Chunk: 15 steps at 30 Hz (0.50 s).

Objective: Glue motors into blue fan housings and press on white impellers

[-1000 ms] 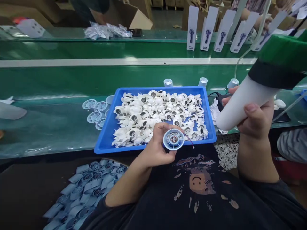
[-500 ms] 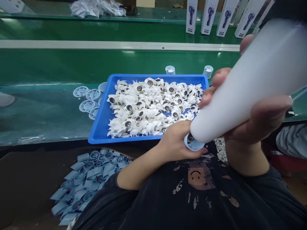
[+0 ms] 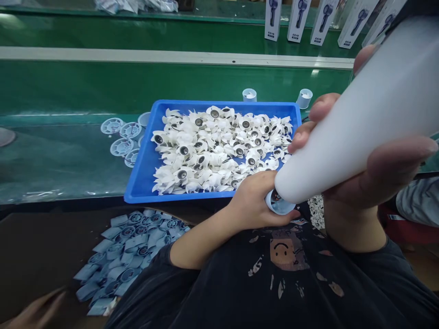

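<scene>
My left hand [image 3: 252, 201] is wrapped round a light blue cup-shaped fan housing [image 3: 281, 208], its open end turned up and coppery parts showing inside. In my right hand [image 3: 360, 173] is a thick white cylinder [image 3: 360, 105] with a rounded lower end and a dark top, tilted over the housing. Its rounded end is at the housing's mouth; whether they touch I cannot tell. Just beyond my hands lies a blue tray [image 3: 139, 176] heaped with white fan impellers [image 3: 202, 151].
Many light blue housings [image 3: 133, 251] are piled at lower left, near another person's hand [image 3: 41, 308]. Round blue pieces [image 3: 121, 147] lie left of the tray. Two blue cups [image 3: 249, 95] stand behind it. Printed boxes [image 3: 298, 20] line the back shelf.
The whole view has shifted slightly. Another person's hand has come in at the lower left. Both my hands keep the same hold, with the white cylinder still over the housing.
</scene>
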Tool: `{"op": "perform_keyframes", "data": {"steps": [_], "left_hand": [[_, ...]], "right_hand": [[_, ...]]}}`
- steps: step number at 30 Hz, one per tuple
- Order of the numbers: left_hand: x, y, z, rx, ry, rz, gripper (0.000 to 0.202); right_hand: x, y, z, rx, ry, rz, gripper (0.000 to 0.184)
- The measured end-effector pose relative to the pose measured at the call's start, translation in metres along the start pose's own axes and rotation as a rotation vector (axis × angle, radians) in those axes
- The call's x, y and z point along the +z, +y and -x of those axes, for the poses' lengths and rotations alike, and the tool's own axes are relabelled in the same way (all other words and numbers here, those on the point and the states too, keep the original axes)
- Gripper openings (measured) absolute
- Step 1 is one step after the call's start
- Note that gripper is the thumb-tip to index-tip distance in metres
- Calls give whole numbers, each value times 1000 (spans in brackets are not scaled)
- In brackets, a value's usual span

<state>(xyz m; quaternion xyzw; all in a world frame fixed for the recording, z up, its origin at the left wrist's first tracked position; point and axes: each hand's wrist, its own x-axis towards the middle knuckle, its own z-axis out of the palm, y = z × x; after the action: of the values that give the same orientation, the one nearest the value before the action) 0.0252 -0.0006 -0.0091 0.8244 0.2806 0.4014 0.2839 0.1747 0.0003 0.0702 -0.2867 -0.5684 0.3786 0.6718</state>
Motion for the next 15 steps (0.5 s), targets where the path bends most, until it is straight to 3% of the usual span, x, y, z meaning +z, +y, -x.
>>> {"op": "perform_keyframes", "data": {"steps": [4, 9, 11, 15], "left_hand": [[0, 4, 0, -33, -24, 12, 37], [-13, -4, 1, -196, -255, -38, 53], [-26, -19, 6, -242, -179, -109, 57], [-50, -53, 21, -308, 213, -145, 45]], "right_hand": [[2, 2, -1, -17, 2, -94, 45], [-12, 2, -6, 19, 95, 70, 47], [-28, 5, -7, -2, 157, 85, 50], [-66, 15, -5, -115, 217, 242, 47]]}}
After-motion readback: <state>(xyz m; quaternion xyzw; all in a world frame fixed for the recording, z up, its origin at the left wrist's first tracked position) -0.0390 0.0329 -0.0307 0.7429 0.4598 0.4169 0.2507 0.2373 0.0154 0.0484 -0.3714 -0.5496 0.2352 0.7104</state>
